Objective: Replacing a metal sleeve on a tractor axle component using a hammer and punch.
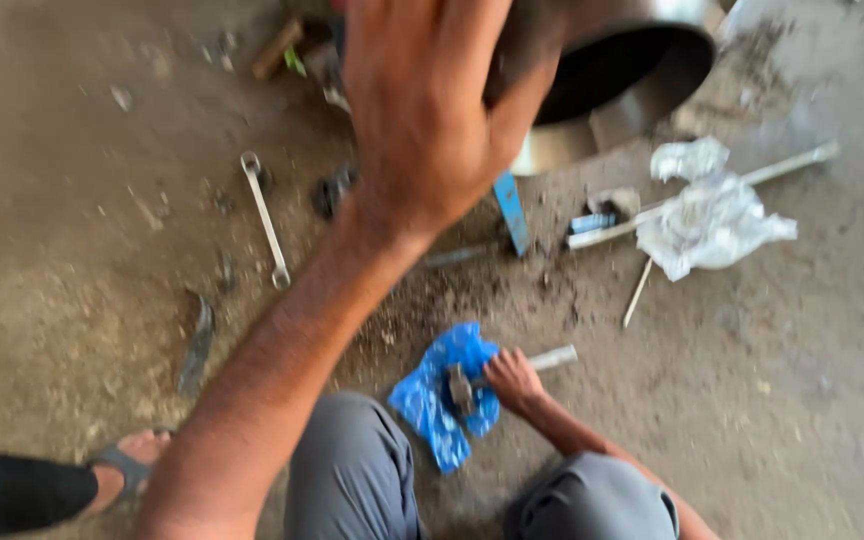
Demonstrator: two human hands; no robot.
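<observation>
Down low, your right hand (514,380) is closed around a metal rod (550,358), holding it against a blue bag (442,395) that lies on the dirt floor (802,380) between your knees; a small dark metal piece (459,388) sits on the bag just beside your fingers. Your left hand (432,110) is raised close to the camera with the palm spread open, gripping nothing, though its fingertips seem to rest on the rim of a big metal pot (632,60) lying on its side; the blur makes that contact hard to judge. Left of your forearm a wrench (265,220) lies flat on the floor. Right of the pot, a crumpled white bag (710,222) rests over a long pale rod (792,163). A blue strip (511,212) lies near the pot's mouth. Someone's sandalled foot (127,465) shows at lower left.
</observation>
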